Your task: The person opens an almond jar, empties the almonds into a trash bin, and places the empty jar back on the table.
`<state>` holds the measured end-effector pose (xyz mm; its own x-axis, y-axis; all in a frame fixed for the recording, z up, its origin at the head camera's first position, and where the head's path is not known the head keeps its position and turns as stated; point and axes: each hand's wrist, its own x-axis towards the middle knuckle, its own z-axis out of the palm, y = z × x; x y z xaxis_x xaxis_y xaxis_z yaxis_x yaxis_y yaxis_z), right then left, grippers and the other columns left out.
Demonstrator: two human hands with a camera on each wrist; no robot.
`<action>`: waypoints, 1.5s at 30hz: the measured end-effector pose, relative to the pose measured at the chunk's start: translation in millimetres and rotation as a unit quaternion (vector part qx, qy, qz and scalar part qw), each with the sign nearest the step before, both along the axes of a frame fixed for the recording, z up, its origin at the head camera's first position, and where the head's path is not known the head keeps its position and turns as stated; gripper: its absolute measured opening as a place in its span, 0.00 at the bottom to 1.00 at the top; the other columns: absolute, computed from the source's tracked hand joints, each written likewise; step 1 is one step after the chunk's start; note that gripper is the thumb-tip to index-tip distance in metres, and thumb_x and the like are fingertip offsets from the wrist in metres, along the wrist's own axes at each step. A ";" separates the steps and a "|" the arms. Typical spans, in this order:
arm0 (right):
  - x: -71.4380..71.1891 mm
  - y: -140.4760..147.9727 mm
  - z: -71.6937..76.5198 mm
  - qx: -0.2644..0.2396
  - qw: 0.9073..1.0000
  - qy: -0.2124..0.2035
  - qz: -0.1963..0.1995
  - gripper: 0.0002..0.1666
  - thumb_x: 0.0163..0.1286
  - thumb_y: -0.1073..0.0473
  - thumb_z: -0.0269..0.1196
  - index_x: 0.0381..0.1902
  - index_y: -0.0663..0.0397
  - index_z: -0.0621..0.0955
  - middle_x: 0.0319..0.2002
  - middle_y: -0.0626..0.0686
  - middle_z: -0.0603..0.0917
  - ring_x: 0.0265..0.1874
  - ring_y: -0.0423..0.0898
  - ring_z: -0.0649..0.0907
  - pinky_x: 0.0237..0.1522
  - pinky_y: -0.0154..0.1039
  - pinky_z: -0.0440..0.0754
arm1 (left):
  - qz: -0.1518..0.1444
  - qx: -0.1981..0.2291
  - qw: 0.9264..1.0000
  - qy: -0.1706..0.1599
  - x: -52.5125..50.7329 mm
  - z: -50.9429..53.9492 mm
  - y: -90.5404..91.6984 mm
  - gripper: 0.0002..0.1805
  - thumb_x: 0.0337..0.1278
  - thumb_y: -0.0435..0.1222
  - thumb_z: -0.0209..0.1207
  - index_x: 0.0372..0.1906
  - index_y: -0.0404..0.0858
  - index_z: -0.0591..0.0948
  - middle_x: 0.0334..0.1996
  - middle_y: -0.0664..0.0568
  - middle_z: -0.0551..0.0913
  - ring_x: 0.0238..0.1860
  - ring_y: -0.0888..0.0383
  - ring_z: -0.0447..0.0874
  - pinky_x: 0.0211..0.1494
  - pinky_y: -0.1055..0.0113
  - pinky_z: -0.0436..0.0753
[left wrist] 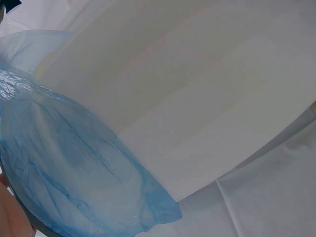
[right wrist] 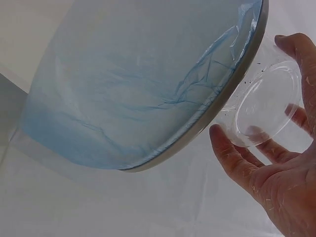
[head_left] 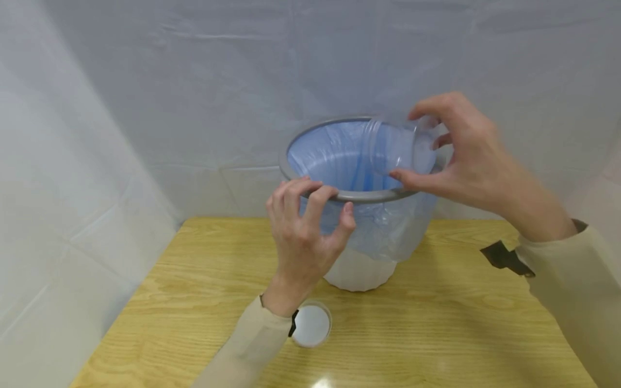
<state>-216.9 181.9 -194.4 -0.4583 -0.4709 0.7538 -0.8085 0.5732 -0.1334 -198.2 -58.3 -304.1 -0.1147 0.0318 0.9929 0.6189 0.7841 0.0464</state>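
Note:
A white trash can (head_left: 359, 274) with a grey rim ring and a blue plastic bag liner (head_left: 335, 153) stands on the table, tilted toward me. My left hand (head_left: 305, 231) hooks its fingertips over the near rim, its thumb apart from the rim outside. A clear plastic cup (head_left: 395, 145) lies sideways over the right part of the opening, its mouth facing left into the can. My right hand (head_left: 468, 156) grips the cup near its base, thumb below and fingers above. Dark specks cling to the cup (right wrist: 266, 98) in the right wrist view.
A small round container (head_left: 312, 325) with a white top or contents sits on the wooden table (head_left: 436, 323) beside my left wrist. White sheeting (head_left: 218, 108) hangs behind and to the left. A black strap (head_left: 506, 260) sticks out from my right cuff.

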 end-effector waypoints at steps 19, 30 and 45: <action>7.7 3.1 -11.6 -0.079 0.997 -0.016 0.007 0.53 0.37 0.69 0.83 0.59 0.74 0.65 0.54 0.36 0.69 0.51 0.35 0.74 0.49 0.18 0.80 | 0.001 0.000 1.000 -0.002 -1.1 -1.4 -0.8 0.14 0.61 0.46 0.62 0.40 0.39 0.80 0.44 0.44 0.79 0.52 0.44 0.78 0.58 0.45 0.74; 12.7 6.1 -13.4 -0.140 0.989 -0.035 0.008 0.52 0.33 0.76 0.81 0.54 0.71 0.63 0.52 0.32 0.63 0.48 0.38 0.79 0.53 0.23 0.82 | 0.003 -0.003 1.000 0.002 -1.5 -1.2 -1.6 0.13 0.62 0.46 0.62 0.41 0.39 0.80 0.44 0.44 0.79 0.51 0.44 0.78 0.58 0.45 0.74; 23.3 16.9 -25.2 -0.205 0.977 -0.042 0.039 0.63 0.27 0.82 0.78 0.65 0.64 0.64 0.57 0.42 0.67 0.49 0.44 0.79 0.56 0.27 0.83 | 0.003 -0.004 1.000 0.000 -1.4 -2.2 -1.6 0.13 0.62 0.46 0.62 0.41 0.40 0.80 0.44 0.44 0.79 0.52 0.43 0.78 0.58 0.45 0.74</action>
